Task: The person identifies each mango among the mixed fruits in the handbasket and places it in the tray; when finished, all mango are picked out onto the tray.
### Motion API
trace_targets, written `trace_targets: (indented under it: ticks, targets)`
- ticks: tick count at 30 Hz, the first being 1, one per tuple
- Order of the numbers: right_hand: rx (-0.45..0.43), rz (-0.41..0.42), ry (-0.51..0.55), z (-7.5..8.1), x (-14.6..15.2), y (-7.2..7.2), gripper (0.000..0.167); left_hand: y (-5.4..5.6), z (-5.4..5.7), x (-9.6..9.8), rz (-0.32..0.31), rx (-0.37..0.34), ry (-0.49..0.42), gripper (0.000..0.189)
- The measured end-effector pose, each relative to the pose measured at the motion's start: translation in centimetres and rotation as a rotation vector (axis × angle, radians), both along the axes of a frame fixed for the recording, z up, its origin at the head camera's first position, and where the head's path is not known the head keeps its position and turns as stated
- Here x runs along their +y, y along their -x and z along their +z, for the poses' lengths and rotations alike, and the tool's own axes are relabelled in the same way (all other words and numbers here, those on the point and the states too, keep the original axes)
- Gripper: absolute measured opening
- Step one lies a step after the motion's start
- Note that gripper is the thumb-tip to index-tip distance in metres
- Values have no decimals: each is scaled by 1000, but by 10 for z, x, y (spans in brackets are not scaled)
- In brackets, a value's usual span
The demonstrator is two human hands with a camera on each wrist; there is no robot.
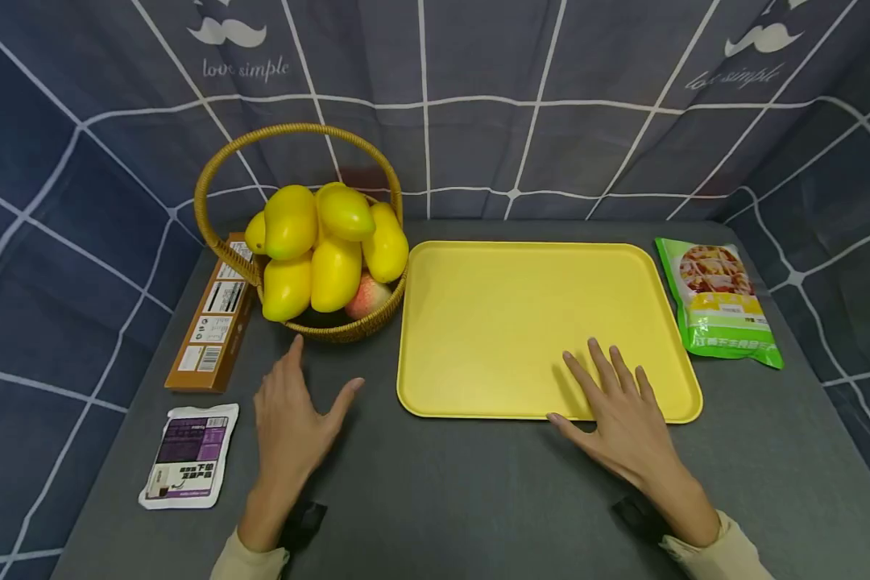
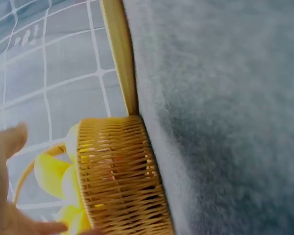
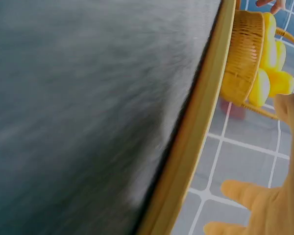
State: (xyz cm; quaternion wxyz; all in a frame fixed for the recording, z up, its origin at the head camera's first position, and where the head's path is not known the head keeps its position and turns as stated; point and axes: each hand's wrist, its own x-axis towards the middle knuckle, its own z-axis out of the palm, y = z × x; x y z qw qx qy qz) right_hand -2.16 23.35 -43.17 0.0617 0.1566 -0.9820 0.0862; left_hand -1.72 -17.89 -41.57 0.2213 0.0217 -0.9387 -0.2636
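My left hand (image 1: 293, 419) is held with thumb spread from its fingers, just in front of a wicker basket (image 1: 355, 329), and grips nothing. Several yellow mangoes (image 1: 287, 223) are heaped in that basket, with a pinkish peach (image 1: 368, 296) low at the right side. Over the front right part of a yellow tray (image 1: 493, 322) is my right hand (image 1: 623, 427), fingers spread and holding nothing. In the left wrist view the basket's woven side (image 2: 120, 176) fills the lower middle. The right wrist view shows the tray's edge (image 3: 198, 132) beside the spread fingers (image 3: 245, 193).
A brown box (image 1: 213, 330) with white labels lies left of the basket, partly behind its handle. A white and purple pouch (image 1: 190, 457) lies nearer on the left. Right of the tray is a green food packet (image 1: 721, 306). Checked dark cloth (image 1: 478, 153) hangs around the table.
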Motion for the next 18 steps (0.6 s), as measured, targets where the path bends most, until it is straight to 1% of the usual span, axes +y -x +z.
trace_targets:
  ticks: [2, 4, 7, 9, 11, 13, 16, 18]
  targets:
    - [13, 28, 11, 3, -9, 6, 90, 4, 0, -2, 45, 22, -85, 99]
    - [21, 59, 31, 7, -19, 13, 87, 10, 0, -4, 91, 7, -171, 101]
    - [30, 121, 90, 12, -36, 22, 82, 18, -2, -9, 148, -59, -317, 105]
    - [39, 179, 145, 17, -47, 28, 78, 24, -2, -11, 169, -104, -431, 107]
    - [58, 243, 196, 22, -59, 35, 74, 30, -3, -14, 165, -136, -535, 109]
    - [82, 312, 241, 27, -71, 41, 71, 35, -5, -16, 159, -154, -610, 110]
    - [121, 402, 286, 34, -89, 52, 67, 43, -9, -17, 138, -155, -694, 110]
    - [141, 446, 299, 38, -100, 59, 65, 47, -13, -16, 126, -147, -723, 109]
